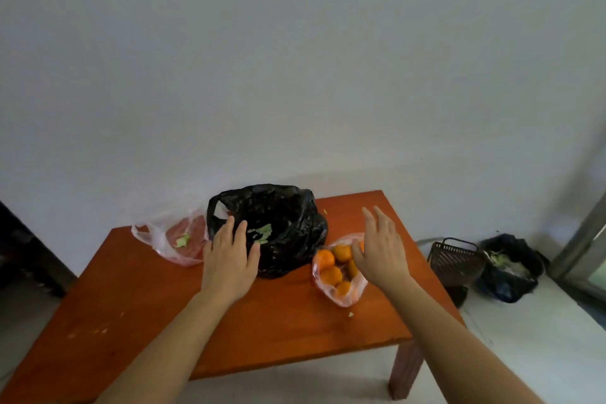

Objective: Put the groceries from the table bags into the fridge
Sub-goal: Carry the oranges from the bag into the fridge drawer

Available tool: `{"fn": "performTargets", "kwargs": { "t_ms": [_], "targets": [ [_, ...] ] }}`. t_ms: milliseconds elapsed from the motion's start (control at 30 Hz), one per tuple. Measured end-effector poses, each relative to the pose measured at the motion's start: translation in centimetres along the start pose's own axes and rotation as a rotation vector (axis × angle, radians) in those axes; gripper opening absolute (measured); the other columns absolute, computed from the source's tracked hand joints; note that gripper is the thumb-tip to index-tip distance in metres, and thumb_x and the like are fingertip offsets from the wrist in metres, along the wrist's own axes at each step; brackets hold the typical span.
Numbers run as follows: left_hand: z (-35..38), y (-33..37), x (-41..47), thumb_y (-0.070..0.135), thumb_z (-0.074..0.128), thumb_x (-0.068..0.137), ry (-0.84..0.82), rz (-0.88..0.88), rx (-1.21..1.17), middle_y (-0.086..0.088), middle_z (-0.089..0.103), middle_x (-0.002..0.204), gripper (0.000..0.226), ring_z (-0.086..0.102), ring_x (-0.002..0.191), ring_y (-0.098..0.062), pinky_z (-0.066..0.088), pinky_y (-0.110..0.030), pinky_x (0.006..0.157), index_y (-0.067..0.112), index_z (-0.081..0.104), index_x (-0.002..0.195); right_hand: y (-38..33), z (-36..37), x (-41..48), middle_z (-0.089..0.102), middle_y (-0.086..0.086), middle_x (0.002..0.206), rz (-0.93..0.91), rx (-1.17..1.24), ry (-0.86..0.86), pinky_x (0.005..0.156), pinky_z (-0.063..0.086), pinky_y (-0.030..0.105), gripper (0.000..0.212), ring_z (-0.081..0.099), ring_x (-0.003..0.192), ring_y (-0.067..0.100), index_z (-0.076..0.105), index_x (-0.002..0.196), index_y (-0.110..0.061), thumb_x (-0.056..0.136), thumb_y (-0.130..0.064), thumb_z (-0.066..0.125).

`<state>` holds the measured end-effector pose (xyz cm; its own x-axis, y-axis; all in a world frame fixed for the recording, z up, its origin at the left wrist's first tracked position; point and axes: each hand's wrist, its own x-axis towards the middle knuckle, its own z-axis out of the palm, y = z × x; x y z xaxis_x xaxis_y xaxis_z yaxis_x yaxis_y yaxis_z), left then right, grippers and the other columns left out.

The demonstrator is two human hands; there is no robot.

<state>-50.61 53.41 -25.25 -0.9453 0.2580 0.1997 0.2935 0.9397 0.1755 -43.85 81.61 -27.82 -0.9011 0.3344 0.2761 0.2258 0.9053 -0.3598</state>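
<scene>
Two bare forearms reach forward from the bottom edge over an orange-brown wooden tabletop [278, 321], whose front right leg [405, 371] stands on a pale floor. A tiny green scrap [351, 314] lies on the wood near the right forearm.

The left grip [229, 259] is flat, palm down, with fingers straight and slightly spread, and it holds nothing. Its fingertips lie over the near-left side of a black plastic bag [288, 216]; actual contact cannot be told. The right grip [382, 249] is likewise spread and empty, raised over a thin clear-pink bag [347, 297] of tangerines [330, 275], which lies on the tabletop just right of the black bag.

The black bag sits at the middle of the tabletop with its mouth gaping, and pale green leaf scraps [260, 234] show inside. To its left lies a crumpled white-and-red plastic bag [157, 239] with a bit of green leaf [182, 241] in it.

On the floor right of the tabletop stands a dark slatted basket [455, 261], and beside it a black rubbish bag [508, 272] with greens showing in it. A plain pale wall [295, 59] rises behind everything.
</scene>
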Motion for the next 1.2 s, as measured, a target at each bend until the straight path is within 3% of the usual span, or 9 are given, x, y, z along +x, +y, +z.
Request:
{"fn": "performTargets", "kwargs": {
  "t_ms": [367,433,500,600,700,867,967,1067,1200],
  "targets": [
    [8.1,0.5,11.5,0.043,0.034,0.104,-0.185,0.205,-0.195,0.001,0.025,0.159,0.052,0.025,0.146,-0.017,0.033,-0.035,0.116,0.020,0.035,0.150,-0.7,8.3,9.2,0.042,0.007,0.149,0.040,0.076,-0.261,0.097,0.050,0.038,0.052,0.051,0.126,0.026,0.030,0.153,-0.018,0.102,-0.020,0.043],
    [10.8,1.6,13.0,0.041,0.034,0.104,-0.268,0.294,-0.252,0.005,0.029,0.155,0.049,0.032,0.141,-0.013,0.038,-0.032,0.112,0.021,0.038,0.148,0.3,10.2,9.5,0.054,0.009,0.136,0.094,0.119,-0.351,0.091,0.051,0.036,0.046,0.056,0.116,0.026,0.042,0.145,-0.016,0.099,-0.011,0.041],
    [13.4,2.7,14.3,0.038,0.033,0.105,-0.383,0.421,-0.293,0.006,0.036,0.148,0.044,0.040,0.134,-0.012,0.041,-0.030,0.106,0.021,0.042,0.144,1.1,11.8,9.2,0.066,0.010,0.110,0.160,0.162,-0.409,0.069,0.050,0.031,0.038,0.062,0.090,0.025,0.056,0.130,-0.011,0.095,-0.006,0.043],
    [16.8,4.1,15.8,0.031,0.036,0.105,-0.555,0.584,-0.333,0.003,0.045,0.138,0.036,0.049,0.123,-0.018,0.043,-0.033,0.100,0.018,0.050,0.135,2.0,13.6,8.3,0.063,0.013,0.077,0.269,0.165,-0.445,0.053,0.040,0.037,0.018,0.059,0.068,0.032,0.062,0.097,-0.003,0.096,-0.009,0.046],
    [19.9,4.9,17.2,0.025,0.041,0.103,-0.662,0.636,-0.360,0.001,0.047,0.138,0.033,0.050,0.123,-0.021,0.043,-0.036,0.100,0.019,0.052,0.134,2.6,15.1,7.2,0.065,0.017,0.083,0.331,0.179,-0.498,0.066,0.051,0.052,0.020,0.062,0.074,0.036,0.062,0.098,-0.004,0.094,-0.016,0.046],
    [23.7,5.8,18.7,0.011,0.044,0.096,-0.830,0.677,-0.268,-0.004,0.038,0.149,0.047,0.034,0.139,-0.025,0.033,-0.040,0.113,0.015,0.043,0.143,1.9,16.4,7.5,0.069,0.008,0.107,0.342,0.209,-0.563,0.075,0.055,0.046,0.031,0.064,0.091,0.030,0.064,0.122,-0.020,0.093,-0.016,0.053],
    [25.3,5.9,19.4,0.011,0.048,0.094,-0.899,0.656,-0.144,-0.007,0.022,0.158,0.059,0.021,0.144,-0.032,0.026,-0.042,0.117,0.016,0.031,0.150,2.6,17.8,7.7,0.064,0.009,0.126,0.366,0.142,-0.753,0.088,0.053,0.043,0.063,0.062,0.111,0.031,0.044,0.143,-0.024,0.087,-0.047,0.060],
    [26.1,6.5,19.3,0.015,0.049,0.098,-0.870,0.544,-0.189,-0.007,0.021,0.157,0.056,0.032,0.138,-0.031,0.033,-0.038,0.111,0.017,0.032,0.151,3.9,19.5,6.7,0.048,0.012,0.145,0.416,0.079,-0.897,0.101,0.048,0.047,0.105,0.052,0.127,0.035,0.021,0.154,-0.026,0.066,-0.075,0.049],
    [27.2,8.1,19.6,0.022,0.052,0.098,-0.804,0.481,-0.084,-0.009,0.025,0.149,0.051,0.043,0.125,-0.031,0.044,-0.037,0.094,0.022,0.035,0.146,5.3,21.6,6.1,0.048,0.014,0.143,0.402,0.064,-0.872,0.102,0.047,0.044,0.098,0.052,0.125,0.036,0.035,0.146,-0.019,0.065,-0.075,0.037]
  ]
}}
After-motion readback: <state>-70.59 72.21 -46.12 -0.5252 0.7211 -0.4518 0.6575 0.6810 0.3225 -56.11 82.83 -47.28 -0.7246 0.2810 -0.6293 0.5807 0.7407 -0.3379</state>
